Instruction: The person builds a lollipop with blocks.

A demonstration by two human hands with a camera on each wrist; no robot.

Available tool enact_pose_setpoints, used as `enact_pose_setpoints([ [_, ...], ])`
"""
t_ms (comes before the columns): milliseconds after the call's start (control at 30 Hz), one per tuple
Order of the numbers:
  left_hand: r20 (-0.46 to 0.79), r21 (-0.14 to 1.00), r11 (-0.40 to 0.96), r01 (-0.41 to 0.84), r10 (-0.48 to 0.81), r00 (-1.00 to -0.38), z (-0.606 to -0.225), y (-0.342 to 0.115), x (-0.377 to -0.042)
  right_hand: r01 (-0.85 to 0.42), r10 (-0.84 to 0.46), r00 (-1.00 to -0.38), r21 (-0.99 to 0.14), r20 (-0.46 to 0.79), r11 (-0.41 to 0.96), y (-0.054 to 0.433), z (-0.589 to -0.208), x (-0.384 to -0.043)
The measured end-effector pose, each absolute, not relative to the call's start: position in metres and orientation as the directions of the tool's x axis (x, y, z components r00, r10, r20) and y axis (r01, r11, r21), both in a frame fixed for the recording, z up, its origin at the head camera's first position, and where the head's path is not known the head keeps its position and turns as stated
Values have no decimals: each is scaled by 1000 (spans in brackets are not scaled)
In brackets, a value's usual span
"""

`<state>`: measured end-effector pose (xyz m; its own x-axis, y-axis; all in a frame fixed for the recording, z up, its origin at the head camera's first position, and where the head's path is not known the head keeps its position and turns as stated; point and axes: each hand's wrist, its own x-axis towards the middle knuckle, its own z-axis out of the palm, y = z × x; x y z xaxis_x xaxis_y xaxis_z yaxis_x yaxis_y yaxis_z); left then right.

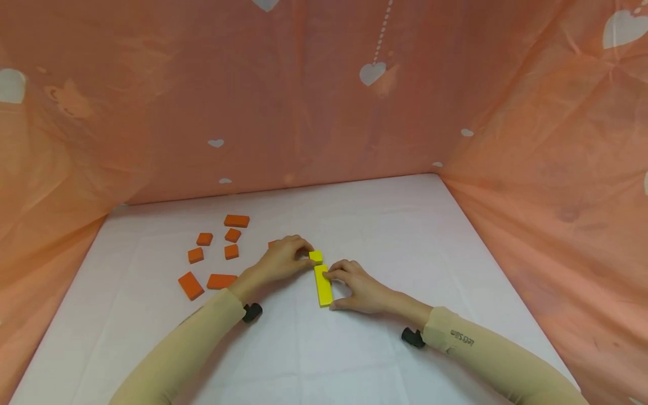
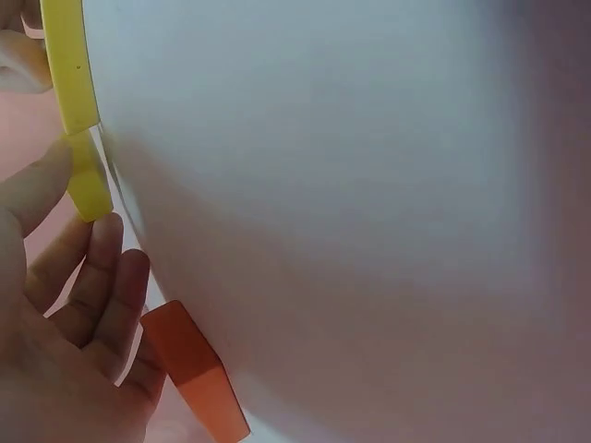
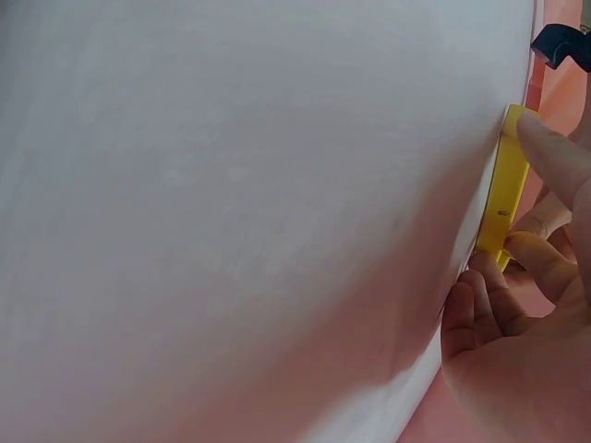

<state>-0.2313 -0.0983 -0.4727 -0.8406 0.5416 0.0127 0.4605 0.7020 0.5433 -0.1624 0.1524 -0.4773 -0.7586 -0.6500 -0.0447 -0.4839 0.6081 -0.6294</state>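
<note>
A small yellow block lies at the far end of a long yellow block, roughly in line with it on the white tabletop. My left hand pinches the small block between thumb and fingertips, seen closely in the left wrist view, where the two yellow blocks meet end to end. From the right, my right hand grips the long block, its thumb at the near end and its fingers by the far part. Behind the left hand an orange block is mostly hidden; more of that orange block appears in the left wrist view.
Several orange blocks are spread over the left of the table, among them a long orange block at the back and an orange block partly behind the left wrist. A pinkish-orange curtain encloses the back and sides.
</note>
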Motion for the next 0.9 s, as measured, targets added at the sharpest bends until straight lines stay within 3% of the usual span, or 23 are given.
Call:
enact_pose_setpoints([
  [900, -1, 548, 682, 484, 579, -816, -474, -92, -235, -486, -647, -762, -627, -38, 609, 151, -478, -161],
])
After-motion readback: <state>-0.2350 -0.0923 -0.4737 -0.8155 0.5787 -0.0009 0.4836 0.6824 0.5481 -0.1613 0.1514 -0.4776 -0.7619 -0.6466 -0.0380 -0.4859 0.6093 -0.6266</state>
